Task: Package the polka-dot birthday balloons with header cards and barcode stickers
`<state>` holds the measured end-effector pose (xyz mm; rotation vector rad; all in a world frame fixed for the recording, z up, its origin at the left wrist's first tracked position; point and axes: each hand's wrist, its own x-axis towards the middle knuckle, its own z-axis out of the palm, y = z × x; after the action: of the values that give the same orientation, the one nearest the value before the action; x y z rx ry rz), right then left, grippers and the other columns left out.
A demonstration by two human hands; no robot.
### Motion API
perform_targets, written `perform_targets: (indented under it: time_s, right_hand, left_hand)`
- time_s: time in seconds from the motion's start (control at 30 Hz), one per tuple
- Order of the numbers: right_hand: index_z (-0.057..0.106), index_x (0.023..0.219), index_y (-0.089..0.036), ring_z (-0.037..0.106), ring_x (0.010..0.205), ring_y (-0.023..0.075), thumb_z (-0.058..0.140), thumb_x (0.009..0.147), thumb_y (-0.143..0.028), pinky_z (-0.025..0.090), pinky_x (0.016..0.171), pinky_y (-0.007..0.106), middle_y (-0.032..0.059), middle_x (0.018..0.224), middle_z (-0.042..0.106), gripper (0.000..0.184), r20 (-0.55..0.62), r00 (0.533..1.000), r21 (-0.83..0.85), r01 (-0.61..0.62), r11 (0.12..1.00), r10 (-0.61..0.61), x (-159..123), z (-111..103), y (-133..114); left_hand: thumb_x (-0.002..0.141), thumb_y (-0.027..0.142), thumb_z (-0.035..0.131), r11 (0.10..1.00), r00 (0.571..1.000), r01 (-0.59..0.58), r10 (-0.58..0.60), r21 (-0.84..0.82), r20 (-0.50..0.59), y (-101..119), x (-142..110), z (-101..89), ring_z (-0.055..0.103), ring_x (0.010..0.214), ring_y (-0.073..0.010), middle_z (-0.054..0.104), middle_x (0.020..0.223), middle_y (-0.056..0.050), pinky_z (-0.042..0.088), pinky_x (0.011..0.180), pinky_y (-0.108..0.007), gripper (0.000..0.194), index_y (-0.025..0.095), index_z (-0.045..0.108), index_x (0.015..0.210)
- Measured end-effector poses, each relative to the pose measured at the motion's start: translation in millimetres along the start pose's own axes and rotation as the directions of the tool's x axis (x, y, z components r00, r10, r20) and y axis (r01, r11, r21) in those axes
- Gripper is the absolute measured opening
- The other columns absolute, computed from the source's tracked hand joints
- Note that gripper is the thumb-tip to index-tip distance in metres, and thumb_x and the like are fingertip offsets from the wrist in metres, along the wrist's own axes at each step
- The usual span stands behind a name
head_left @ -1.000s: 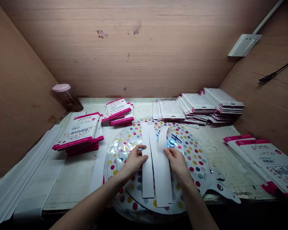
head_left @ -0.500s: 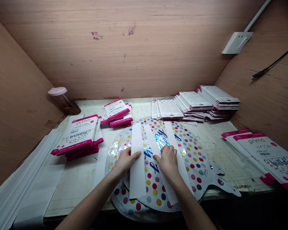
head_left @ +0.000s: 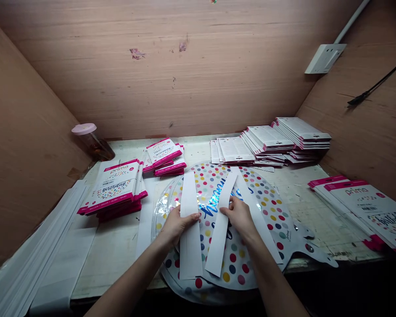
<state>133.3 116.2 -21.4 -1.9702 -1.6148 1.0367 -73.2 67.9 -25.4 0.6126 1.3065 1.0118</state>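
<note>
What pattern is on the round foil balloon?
The round foil balloon has multicoloured polka dots and blue lettering, best seen in the head view.

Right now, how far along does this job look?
Done: stacked prima packs sit along the table. In hand: the left hand and right hand rest on white strips laid over a dotted foil balloon. Left: more white sheets lie at the table's left side.

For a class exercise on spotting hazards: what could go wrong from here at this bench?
The paper strips lie loose on the slick foil balloon, so they might slide out of place if the left hand or right hand lifts. The balloon also overhangs the front edge of the table, so it could slip off.
</note>
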Motion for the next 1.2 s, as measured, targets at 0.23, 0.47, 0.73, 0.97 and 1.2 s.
perform_targets:
  time_s: [0.23,0.47,0.73,0.97,1.2]
  right_hand:
    - [0.055,0.109,-0.015,0.064,0.095,0.0322,0.072,0.070,-0.021,0.049,0.068,0.036,0.0183,0.108,0.064,0.042,-0.046,0.999,-0.035,-0.022,0.999,0.020,1,-20,-8]
    - [0.055,0.072,-0.019,0.062,0.061,0.0163,0.063,0.083,-0.035,0.046,0.056,0.025,0.0030,0.066,0.064,0.021,0.177,0.978,0.133,0.087,0.987,-0.111,-16,16,-32]
    - [0.050,0.063,-0.019,0.060,0.054,0.0188,0.069,0.074,-0.023,0.041,0.049,0.026,0.0031,0.056,0.060,0.022,0.236,0.971,0.115,0.009,0.993,-0.036,9,9,-24]
    - [0.055,0.075,-0.020,0.064,0.077,0.0207,0.068,0.079,-0.040,0.046,0.061,0.027,0.0067,0.081,0.066,0.024,0.191,0.971,0.222,0.099,0.970,-0.143,-2,31,-52]
    - [0.049,0.063,-0.019,0.040,0.039,0.0067,0.068,0.079,-0.034,0.036,0.041,0.020,-0.0063,0.045,0.048,0.030,0.432,0.893,0.397,-0.063,0.916,-0.126,6,46,-55]
  left_hand:
    - [0.075,0.031,0.079,0.996,0.994,0.025,-0.016,-0.087,0.106,-3,0,-1.1,0.073,0.085,-0.0278,0.075,0.101,-0.014,0.060,0.074,-0.037,0.038,0.015,0.064,0.107]
    - [0.071,0.026,0.081,0.998,0.997,-0.025,0.030,-0.066,0.076,-6,4,12.4,0.073,0.084,-0.0254,0.076,0.096,-0.012,0.058,0.074,-0.032,0.037,0.013,0.067,0.103]
    - [0.075,0.022,0.077,1.000,0.999,0.022,-0.022,-0.009,-0.034,9,5,-23.6,0.073,0.073,-0.0238,0.077,0.082,-0.011,0.059,0.065,-0.032,0.023,0.013,0.069,0.094]
    - [0.056,0.026,0.092,0.998,0.999,-0.035,0.034,-0.043,-0.013,6,4,-13.5,0.072,0.071,-0.0206,0.076,0.081,-0.008,0.058,0.065,-0.027,0.045,0.014,0.067,0.091]
    - [0.062,0.042,0.087,0.999,0.999,-0.040,0.040,-0.022,0.002,7,-4,-13.2,0.069,0.063,-0.0164,0.073,0.078,-0.007,0.052,0.056,-0.023,0.048,0.014,0.063,0.093]
